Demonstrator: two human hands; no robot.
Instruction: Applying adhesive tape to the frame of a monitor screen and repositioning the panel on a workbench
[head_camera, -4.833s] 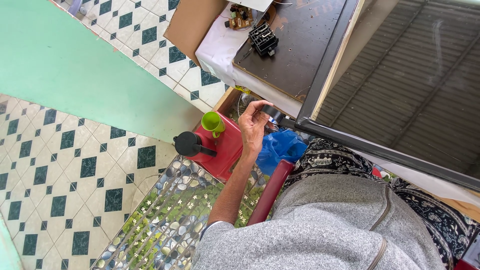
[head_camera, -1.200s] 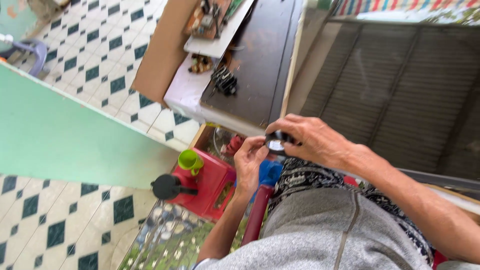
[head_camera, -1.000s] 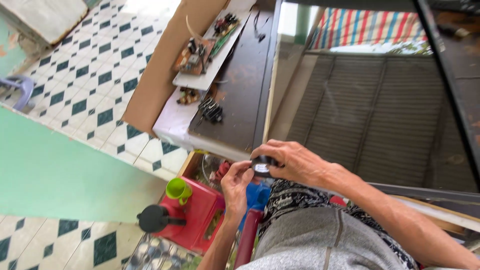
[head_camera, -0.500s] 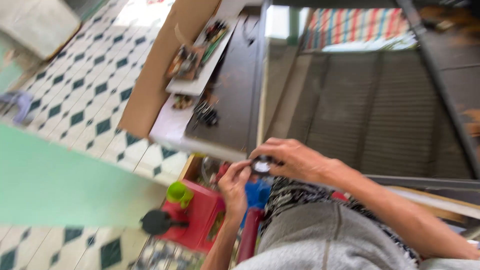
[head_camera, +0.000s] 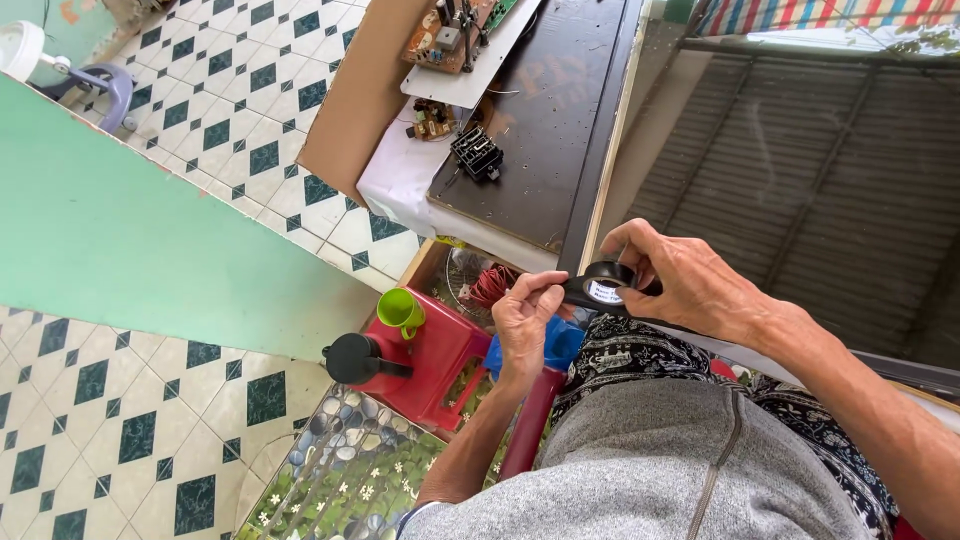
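My right hand (head_camera: 690, 285) holds a roll of black tape (head_camera: 607, 283) with a white core, fingers wrapped around it. My left hand (head_camera: 522, 318) pinches the loose end of the tape at the roll's left side. Both hands sit close together above my lap, over the patterned cloth (head_camera: 640, 355) and grey shirt (head_camera: 650, 465). Just beyond them lies a dark board (head_camera: 545, 120) on a white-covered table (head_camera: 395, 185).
A red stool (head_camera: 430, 365) carries a green cup (head_camera: 400, 312) and a black jug (head_camera: 352, 360). A blue object (head_camera: 560, 342) lies under my hands. Circuit boards (head_camera: 455, 30), a black part (head_camera: 477, 153) and a cardboard sheet (head_camera: 355, 95) lie ahead. A green wall (head_camera: 150, 250) stands left.
My right hand has joined the left at the tape roll, which earlier was held near the board's edge by the left alone. The view has tilted up towards the table.
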